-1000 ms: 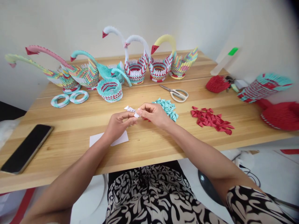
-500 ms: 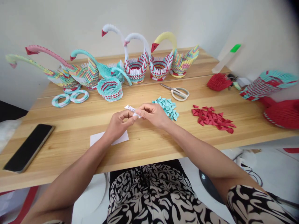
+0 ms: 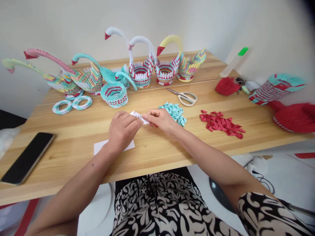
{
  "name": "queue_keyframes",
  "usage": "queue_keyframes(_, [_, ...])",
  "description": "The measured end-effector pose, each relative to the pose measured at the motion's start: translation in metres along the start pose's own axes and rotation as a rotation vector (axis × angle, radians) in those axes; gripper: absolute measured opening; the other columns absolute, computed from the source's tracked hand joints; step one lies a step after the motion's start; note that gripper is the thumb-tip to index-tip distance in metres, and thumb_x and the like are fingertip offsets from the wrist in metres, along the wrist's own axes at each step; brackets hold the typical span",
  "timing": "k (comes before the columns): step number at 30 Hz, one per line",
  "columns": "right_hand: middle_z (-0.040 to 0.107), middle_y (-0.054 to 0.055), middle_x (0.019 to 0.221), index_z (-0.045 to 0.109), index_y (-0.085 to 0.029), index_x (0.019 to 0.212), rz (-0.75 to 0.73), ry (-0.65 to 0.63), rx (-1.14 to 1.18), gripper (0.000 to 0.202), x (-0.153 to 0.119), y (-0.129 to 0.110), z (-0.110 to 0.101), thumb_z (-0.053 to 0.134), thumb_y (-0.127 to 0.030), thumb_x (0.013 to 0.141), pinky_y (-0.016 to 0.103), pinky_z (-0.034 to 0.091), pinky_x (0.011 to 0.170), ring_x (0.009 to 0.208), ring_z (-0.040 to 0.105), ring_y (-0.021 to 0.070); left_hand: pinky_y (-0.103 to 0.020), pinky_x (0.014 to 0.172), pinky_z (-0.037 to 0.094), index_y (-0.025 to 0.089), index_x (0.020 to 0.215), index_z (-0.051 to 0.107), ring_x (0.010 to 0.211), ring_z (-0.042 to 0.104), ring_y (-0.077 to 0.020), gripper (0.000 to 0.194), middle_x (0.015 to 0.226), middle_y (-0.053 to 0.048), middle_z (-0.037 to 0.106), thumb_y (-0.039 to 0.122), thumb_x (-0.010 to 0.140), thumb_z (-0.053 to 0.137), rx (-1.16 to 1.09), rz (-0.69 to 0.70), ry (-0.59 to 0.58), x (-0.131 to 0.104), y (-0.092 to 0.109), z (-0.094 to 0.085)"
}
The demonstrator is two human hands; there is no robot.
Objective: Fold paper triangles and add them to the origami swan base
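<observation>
Between my two hands is a small piece of folded white paper (image 3: 138, 115) with dark lines on it. My left hand (image 3: 124, 129) has its back turned up, and its curled fingers close on the paper's left side. The thumb and bent fingers of my right hand (image 3: 159, 119) pinch its right end. A flat white sheet (image 3: 99, 147) lies partly under my left wrist. Just beyond my right hand is a heap of turquoise folded paper triangles (image 3: 175, 112). Further right lies a heap of red paper triangles (image 3: 222, 124).
Folded-paper swans and baskets (image 3: 114, 95) line the back of the wooden table (image 3: 73, 137). Scissors (image 3: 185, 97) lie behind the turquoise heap. Two paper rings (image 3: 82, 103) and a phone (image 3: 28, 157) are on the left. Red paper pieces (image 3: 292, 118) stand on the right.
My left hand has rolled over, from thumb-side up to back-of-hand up, over the white paper. My right hand keeps its pinch. The whole view has shifted slightly.
</observation>
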State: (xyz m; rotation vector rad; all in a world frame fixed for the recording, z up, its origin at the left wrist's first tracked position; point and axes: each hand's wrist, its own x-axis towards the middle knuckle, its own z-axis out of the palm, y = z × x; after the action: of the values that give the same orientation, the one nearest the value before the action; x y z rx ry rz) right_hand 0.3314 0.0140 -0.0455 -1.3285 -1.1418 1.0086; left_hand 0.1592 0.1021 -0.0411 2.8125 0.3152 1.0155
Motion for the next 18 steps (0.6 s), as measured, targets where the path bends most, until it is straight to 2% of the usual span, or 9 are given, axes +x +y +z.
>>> queue_keyframes(4, [0.052, -0.004, 0.055, 0.057, -0.016, 0.065, -0.048, -0.006, -0.044, 0.048, 0.002, 0.006, -0.002, 0.065, -0.060, 0.079, 0.023, 0.033, 0.053, 0.052, 0.043, 0.0071, -0.035, 0.078, 0.037, 0.023, 0.078, 0.067, 0.071, 0.057, -0.0173, 0.017, 0.077, -0.002, 0.070, 0.024, 0.093, 0.057, -0.001, 0.022, 0.042, -0.001, -0.001, 0.002])
queue_keyframes(7, [0.053, -0.003, 0.058, 0.057, -0.015, 0.066, -0.114, -0.012, -0.077, 0.047, 0.002, 0.009, -0.002, 0.062, -0.059, 0.083, 0.023, 0.034, 0.055, 0.054, 0.044, 0.0078, -0.034, 0.078, 0.038, 0.022, 0.076, 0.065, 0.073, 0.058, -0.0176, 0.017, 0.076, -0.003, 0.069, 0.024, 0.091, 0.058, -0.063, -0.039, 0.042, 0.000, 0.001, 0.003])
queue_keyframes(9, [0.054, -0.002, 0.060, 0.058, -0.015, 0.067, -0.159, -0.006, -0.129, 0.047, 0.001, 0.009, -0.002, 0.061, -0.059, 0.084, 0.024, 0.034, 0.057, 0.057, 0.045, 0.0085, -0.033, 0.077, 0.040, 0.020, 0.077, 0.064, 0.073, 0.059, -0.0176, 0.014, 0.074, -0.003, 0.068, 0.024, 0.089, 0.059, -0.158, -0.130, 0.017, 0.000, 0.005, 0.003])
queue_keyframes(14, [0.057, 0.000, 0.065, 0.062, -0.015, 0.070, -0.207, 0.018, -0.252, 0.048, 0.001, 0.010, -0.002, 0.057, -0.060, 0.086, 0.024, 0.033, 0.059, 0.062, 0.046, 0.0104, -0.025, 0.065, 0.043, 0.019, 0.076, 0.058, 0.064, 0.055, -0.0127, 0.008, 0.069, 0.001, 0.061, 0.023, 0.083, 0.061, -0.506, -0.461, -0.048, 0.002, 0.013, 0.003])
queue_keyframes(18, [0.057, 0.000, 0.064, 0.061, -0.015, 0.069, -0.217, 0.030, -0.272, 0.047, 0.001, 0.011, -0.002, 0.057, -0.059, 0.087, 0.024, 0.033, 0.059, 0.061, 0.047, 0.0103, -0.024, 0.061, 0.043, 0.018, 0.083, 0.060, 0.061, 0.054, -0.0117, 0.010, 0.069, 0.002, 0.060, 0.028, 0.081, 0.063, -0.587, -0.563, -0.060, 0.003, 0.015, 0.004])
